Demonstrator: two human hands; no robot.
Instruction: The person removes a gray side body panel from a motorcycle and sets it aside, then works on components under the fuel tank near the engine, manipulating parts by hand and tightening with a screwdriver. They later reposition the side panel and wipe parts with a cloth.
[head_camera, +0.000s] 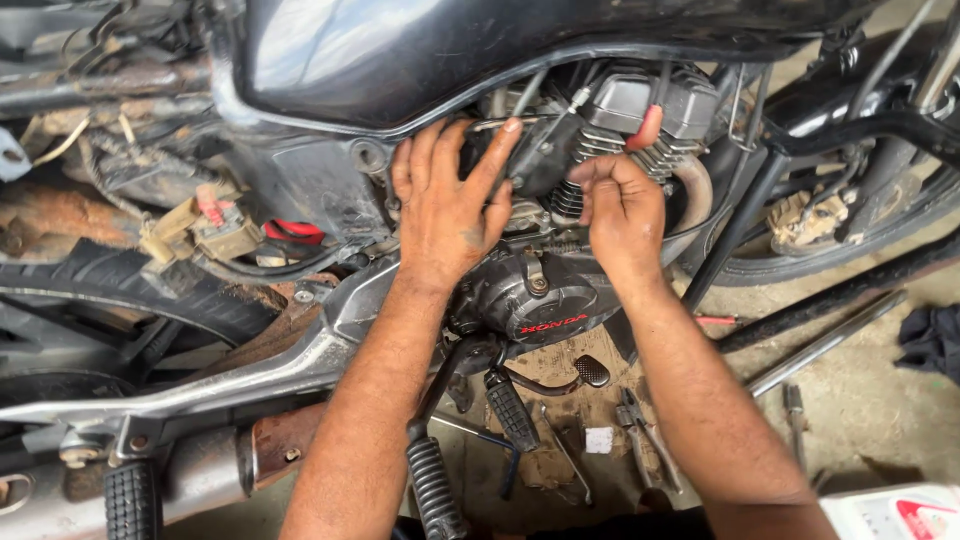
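Two hands on engine (600, 120): left hand (445, 205) splayed wide over carburetor (540, 155); right hand (622, 215) fingers narrow, pinching sthg hidden; tank (450, 50) tight above.

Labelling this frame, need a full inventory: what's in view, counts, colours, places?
tank: 1, black, top
engine: 1, grey finned, centre, under tank
engine cover: 1, dark, below hands
exhaust pipe: 1, rusty, right of engine
rear tyre: 1, black, left
front tyre: 1, black, right
footpegs: 3, black rubber, bottom
pliers: 1, grey, floor
rag: 1, dark, right edge
left hand: open, flat on engine
right hand: fingers pinched at engine fins
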